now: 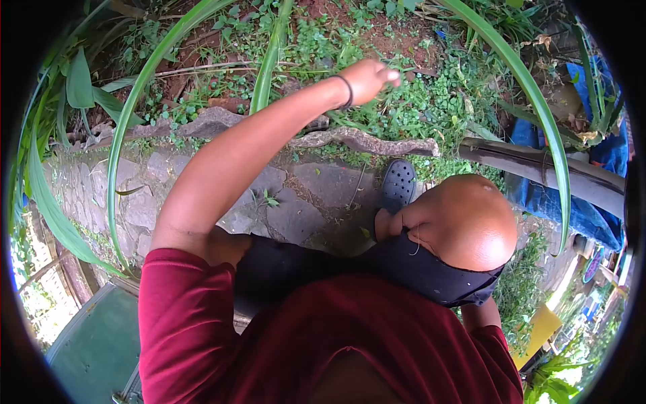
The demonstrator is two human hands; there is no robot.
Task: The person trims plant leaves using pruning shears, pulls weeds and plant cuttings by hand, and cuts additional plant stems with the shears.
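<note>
My left hand [369, 81], with a dark band at its wrist, is stretched out over low green weeds [420, 108] growing in brown soil. Its fingers are curled together and slightly blurred; what they hold, if anything, is too small to name. Below the hand lies a rough, wavy edging piece [367, 140] between the weeds and the stone paving. My right hand is hidden; only part of that arm shows behind my bent knee [471, 222].
A grey perforated clog [399, 183] is on my foot by the edging. Long arching leaves [531, 84] cross the view. At right are a grey pole [545, 168] and blue sheeting [599, 225]. A green panel [101, 343] stands lower left.
</note>
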